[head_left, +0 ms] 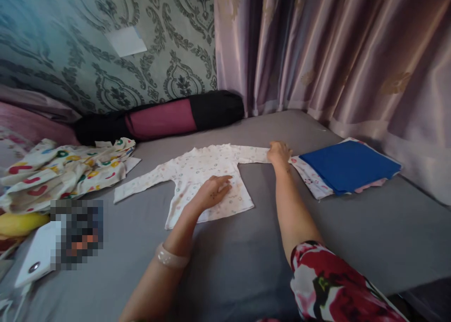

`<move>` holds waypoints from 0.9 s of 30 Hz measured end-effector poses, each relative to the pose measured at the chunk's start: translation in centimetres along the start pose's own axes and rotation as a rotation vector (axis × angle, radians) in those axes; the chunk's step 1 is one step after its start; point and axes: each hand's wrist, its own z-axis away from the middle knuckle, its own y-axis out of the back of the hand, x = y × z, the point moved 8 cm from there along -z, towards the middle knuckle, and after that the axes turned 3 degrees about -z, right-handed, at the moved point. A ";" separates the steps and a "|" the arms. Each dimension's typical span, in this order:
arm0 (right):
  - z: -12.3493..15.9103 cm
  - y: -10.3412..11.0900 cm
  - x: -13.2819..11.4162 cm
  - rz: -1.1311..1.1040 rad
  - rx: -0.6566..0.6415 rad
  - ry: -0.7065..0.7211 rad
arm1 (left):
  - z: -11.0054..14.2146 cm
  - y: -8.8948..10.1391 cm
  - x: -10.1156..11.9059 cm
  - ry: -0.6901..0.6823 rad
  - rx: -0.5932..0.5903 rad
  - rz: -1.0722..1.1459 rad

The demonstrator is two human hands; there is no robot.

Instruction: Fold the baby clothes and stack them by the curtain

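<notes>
A small white long-sleeved shirt with a fine coloured print is spread out on the grey bed sheet. Both its sleeves reach out to the sides. Over the lower middle of the shirt is my left hand, fingers stretched out and holding nothing; whether it presses on the cloth I cannot tell. At the cuff of the right-hand sleeve, my right hand has its fingers curled down and closed on the fabric, hiding the sleeve's end.
Right of my right hand lies a flat pile with a folded blue cloth on top. Crumpled patterned fabric lies at the left, above a white device with a cable. A long black and maroon bag rests against the wall.
</notes>
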 end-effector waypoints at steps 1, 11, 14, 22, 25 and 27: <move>0.1 0.0 0.6 0.018 0.010 -0.042 | -1.0 0.2 -0.6 0.020 0.014 0.028; -0.4 -1.3 2.0 0.100 -0.018 -0.233 | -9.9 -0.2 -4.6 0.091 0.170 -0.123; -1.0 -1.3 2.8 0.049 -0.058 -0.261 | -11.1 -0.7 -5.0 0.158 0.106 -0.184; -3.2 -0.1 2.8 -0.530 -0.118 -0.174 | -12.2 -0.4 -5.8 0.272 -0.071 -0.213; -2.4 1.2 2.0 -0.841 -0.092 -0.262 | -12.2 -0.1 -5.9 0.269 -0.084 -0.220; -1.6 1.4 1.2 -1.028 -0.121 -0.335 | -12.2 0.0 -5.9 0.257 -0.090 -0.228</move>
